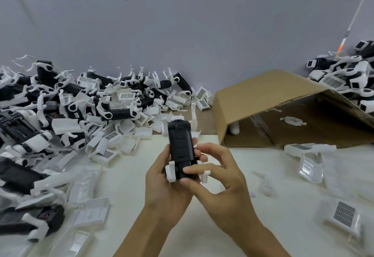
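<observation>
A black oblong plastic unit (180, 145) with white clips at its top and bottom ends is held upright above the middle of the white table (125, 186). My left hand (164, 184) grips its lower left side from behind. My right hand (214, 173) holds it from the right, thumb pressed across the lower front and fingers curled round the right edge. A white clip piece (170, 170) sticks out at the lower left of the unit, another (204, 175) at the lower right.
A big heap of black-and-white units and white clips (66, 111) covers the left side and back. A tipped cardboard box (283, 111) lies open at the right, with another pile (344, 74) behind it. Loose white covers (344, 214) lie at the right.
</observation>
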Motion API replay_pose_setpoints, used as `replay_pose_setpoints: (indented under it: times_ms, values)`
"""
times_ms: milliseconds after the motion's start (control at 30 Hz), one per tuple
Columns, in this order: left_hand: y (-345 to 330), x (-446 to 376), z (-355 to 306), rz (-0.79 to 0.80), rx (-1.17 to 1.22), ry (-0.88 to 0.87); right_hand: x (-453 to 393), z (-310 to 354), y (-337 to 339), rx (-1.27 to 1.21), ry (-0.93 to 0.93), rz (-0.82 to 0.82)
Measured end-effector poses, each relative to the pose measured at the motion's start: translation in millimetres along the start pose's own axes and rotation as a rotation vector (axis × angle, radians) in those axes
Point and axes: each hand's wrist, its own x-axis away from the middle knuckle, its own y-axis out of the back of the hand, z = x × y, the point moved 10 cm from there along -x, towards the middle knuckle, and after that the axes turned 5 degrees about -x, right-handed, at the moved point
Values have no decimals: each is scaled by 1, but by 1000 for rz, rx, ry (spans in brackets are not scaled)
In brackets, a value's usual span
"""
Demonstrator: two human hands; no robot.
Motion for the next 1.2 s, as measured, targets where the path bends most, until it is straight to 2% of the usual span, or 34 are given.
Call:
replay_pose_setpoints:
  times_ms: [100,300,767,1067,1200]
  values:
    - [1,0,0,-4,29,-6,0,-1,-1,-62,-32,-12]
    - [3,-1,1,-10,15,8,0,2,1,-2,-45,-21]
    - [9,-1,2,-56,23,13,1,-6,-3,-56,-82,-14]
    - [18,-4,8,-123,72,46,2,-17,-3,-36,-191,-5]
    - [16,-3,8,-91,108,52,3,-18,2,-69,-164,-62]
